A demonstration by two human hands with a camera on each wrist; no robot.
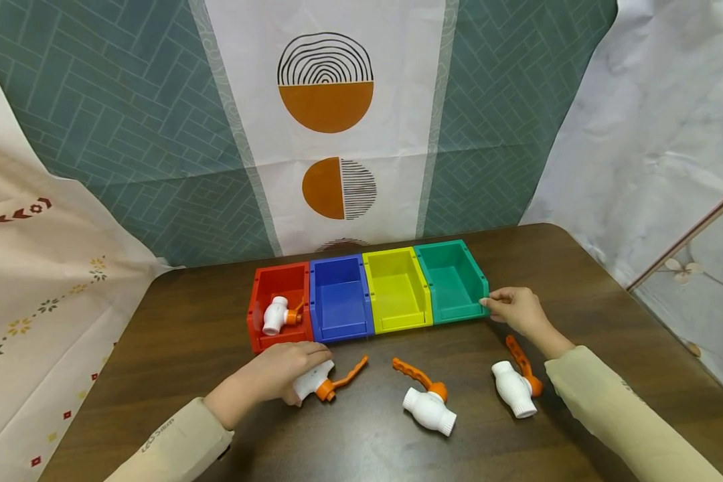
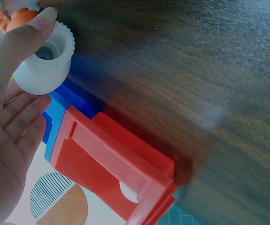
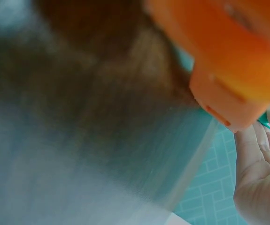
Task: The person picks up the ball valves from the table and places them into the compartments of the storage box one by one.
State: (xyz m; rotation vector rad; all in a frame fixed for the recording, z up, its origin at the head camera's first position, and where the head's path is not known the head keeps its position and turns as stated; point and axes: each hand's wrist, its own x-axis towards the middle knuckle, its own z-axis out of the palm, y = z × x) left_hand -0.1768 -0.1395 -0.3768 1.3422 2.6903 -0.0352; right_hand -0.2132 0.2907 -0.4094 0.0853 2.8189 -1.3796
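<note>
My left hand [image 1: 289, 371] grips a white valve with an orange lever [image 1: 320, 385] lying on the brown table just in front of the red bin [image 1: 259, 321]. The left wrist view shows my thumb [image 2: 19, 42] over the valve's ribbed white end [image 2: 43, 58], beside the red bin [image 2: 116, 159]. Another white valve [image 1: 275, 314] lies inside the red bin. My right hand [image 1: 493, 304] touches the front right corner of the green bin [image 1: 452, 278] with fairly straight fingers [image 3: 261, 168]. Behind that hand lies a valve [image 1: 515, 388], its orange lever [image 3: 228, 56] blurred in the right wrist view.
Blue [image 1: 340, 298] and yellow [image 1: 397, 288] bins stand between the red and green ones in one row. A third loose valve [image 1: 429, 405] lies mid-table. Patterned cloth hangs behind the bins and drapes at both sides of the table [image 1: 578, 268].
</note>
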